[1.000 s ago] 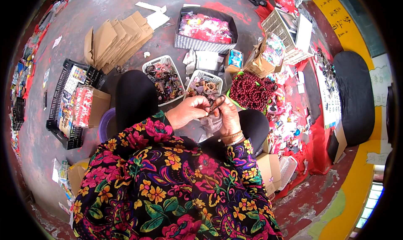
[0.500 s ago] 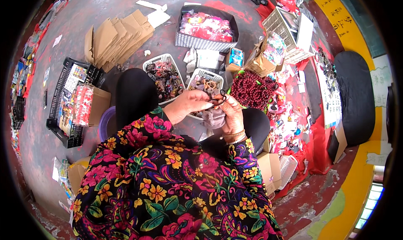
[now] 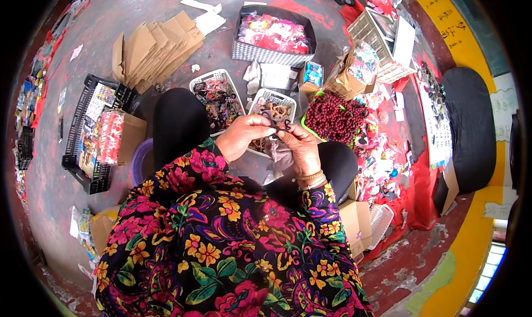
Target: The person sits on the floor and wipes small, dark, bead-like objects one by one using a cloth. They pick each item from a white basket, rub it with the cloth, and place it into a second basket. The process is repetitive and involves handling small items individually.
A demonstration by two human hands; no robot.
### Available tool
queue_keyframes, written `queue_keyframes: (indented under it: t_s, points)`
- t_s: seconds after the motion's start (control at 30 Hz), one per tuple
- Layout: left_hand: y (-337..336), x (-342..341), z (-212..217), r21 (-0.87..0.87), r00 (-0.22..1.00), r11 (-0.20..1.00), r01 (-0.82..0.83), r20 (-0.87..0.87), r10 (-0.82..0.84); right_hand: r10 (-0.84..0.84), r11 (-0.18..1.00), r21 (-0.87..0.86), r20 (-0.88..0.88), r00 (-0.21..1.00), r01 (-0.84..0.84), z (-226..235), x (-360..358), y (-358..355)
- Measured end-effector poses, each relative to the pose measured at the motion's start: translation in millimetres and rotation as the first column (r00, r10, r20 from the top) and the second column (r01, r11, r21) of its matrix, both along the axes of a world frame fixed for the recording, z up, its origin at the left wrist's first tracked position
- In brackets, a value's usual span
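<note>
Over the small white basket, my left hand [image 3: 239,137] and my right hand [image 3: 303,149] meet, fingertips nearly touching. Both pinch a thin dark band, which looks like a hair tie [image 3: 281,128], stretched between thumbs and forefingers. Part of it is hidden by the fingers. A mauve-grey fuzzy piece [image 3: 282,155] lies below the right palm; whether that hand grips it is unclear. The small white basket [image 3: 294,102] holds brown and mauve bands. Beside it on the left, a larger white basket [image 3: 192,86] is filled with mixed dark and coloured hair ties.
Dark red beads [image 3: 337,117] fill a green-edged container to the right. Ahead stands a checked bin [image 3: 260,55] of pink packets. Folded cardboard [image 3: 158,54] and a black crate [image 3: 83,175] are at left. Loose trinkets [image 3: 382,170] cover red cloth on the right.
My fingertips have drawn closer together, and the dark band, earlier showing as open loops at the right fingers, now sits mostly between them. The right hand has turned slightly inward.
</note>
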State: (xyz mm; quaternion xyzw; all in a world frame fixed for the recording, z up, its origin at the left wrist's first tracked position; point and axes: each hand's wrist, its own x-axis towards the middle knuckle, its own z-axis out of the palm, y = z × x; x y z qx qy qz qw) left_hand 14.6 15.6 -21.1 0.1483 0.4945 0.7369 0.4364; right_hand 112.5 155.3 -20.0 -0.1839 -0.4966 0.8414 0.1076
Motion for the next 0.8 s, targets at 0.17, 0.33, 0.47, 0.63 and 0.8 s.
queue_keyframes:
  t_s: [0.17, 0.33, 0.47, 0.63, 0.8]
  points:
    - [-3, -3, 1, 0.135, 0.933, 0.988, -0.071, 0.359, 0.018, 0.045, 0.992, 0.115, 0.022, 0.999, -0.047, -17, -1, 6]
    - [-5, -11, -12, 0.443, 0.852, 0.883, -0.155, 0.512, -0.107, -0.001, 0.924, -0.377, -0.174, 0.985, -0.065, 2, 2, 8]
    - [-8, -12, -11, 0.475, 0.869, 0.876, -0.079, 0.464, -0.173, -0.059, 0.897, -0.434, -0.312, 0.948, -0.087, 0, 4, 6]
    - [-14, -13, -2, 0.353, 0.914, 0.936, 0.021, 0.373, -0.161, 0.192, 0.954, -0.205, -0.148, 0.970, -0.220, 4, 10, 11]
    - [-16, -17, 4, 0.397, 0.922, 0.915, 0.072, 0.323, -0.213, 0.247, 0.959, -0.099, -0.175, 0.953, -0.267, -5, 11, 9]
